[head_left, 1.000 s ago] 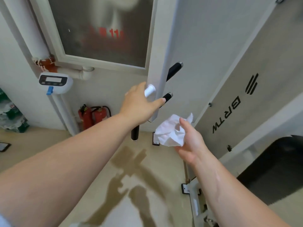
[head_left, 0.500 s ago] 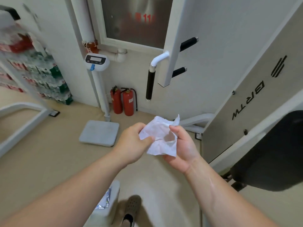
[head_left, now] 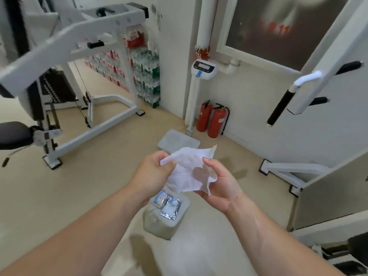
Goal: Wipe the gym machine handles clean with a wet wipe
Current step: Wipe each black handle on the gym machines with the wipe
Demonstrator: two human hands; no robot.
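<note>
The only writing I can make out is a blurred red "11" on the dark window pane (head_left: 278,26); the display on the white scale head (head_left: 204,69) and the labels on the two red fire extinguishers (head_left: 212,120) are too small to read. The stacked drink packs (head_left: 145,76) by the wall show red and green wrappers, no legible brand.

I hold the wet wipe (head_left: 189,172) spread between both hands in front of me, above the floor. My left hand (head_left: 153,174) has its grip closed on the wipe's left edge, thumb and fingers pinched together. My right hand (head_left: 221,186) lies half open, palm up under the wipe, thumb pressing its right edge. The black machine handle (head_left: 278,108) hangs at upper right, well apart. Torn foil sachets (head_left: 168,206) lie on a grey block (head_left: 159,226) below my hands.
</note>
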